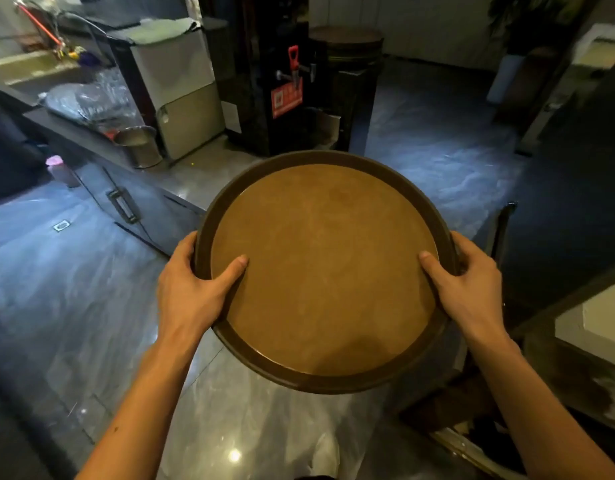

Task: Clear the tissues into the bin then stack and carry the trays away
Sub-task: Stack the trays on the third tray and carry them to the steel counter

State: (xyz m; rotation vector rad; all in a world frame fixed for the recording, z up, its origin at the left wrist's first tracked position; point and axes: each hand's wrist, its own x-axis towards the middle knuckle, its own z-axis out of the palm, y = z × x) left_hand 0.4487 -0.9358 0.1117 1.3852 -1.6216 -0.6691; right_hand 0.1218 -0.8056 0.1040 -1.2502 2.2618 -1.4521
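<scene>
One round tray (325, 268) over glossy floor (74, 289)

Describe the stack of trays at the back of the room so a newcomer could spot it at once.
Start at the tall black dispenser with the red tap handle, straight beyond the tray in both hands. Just right of it, on a dark stand, sits the stack of round brown trays. Nothing else back there is round, brown and rimmed.

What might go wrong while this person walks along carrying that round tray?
The glossy floor looks shiny, perhaps slick; a slip could drop the round tray. The left hand and right hand grip only its near rim with thumbs on top, so the far edge might tip down. The wide tray also hides the floor directly beneath it, and the cabinet stands close on the left.
</scene>
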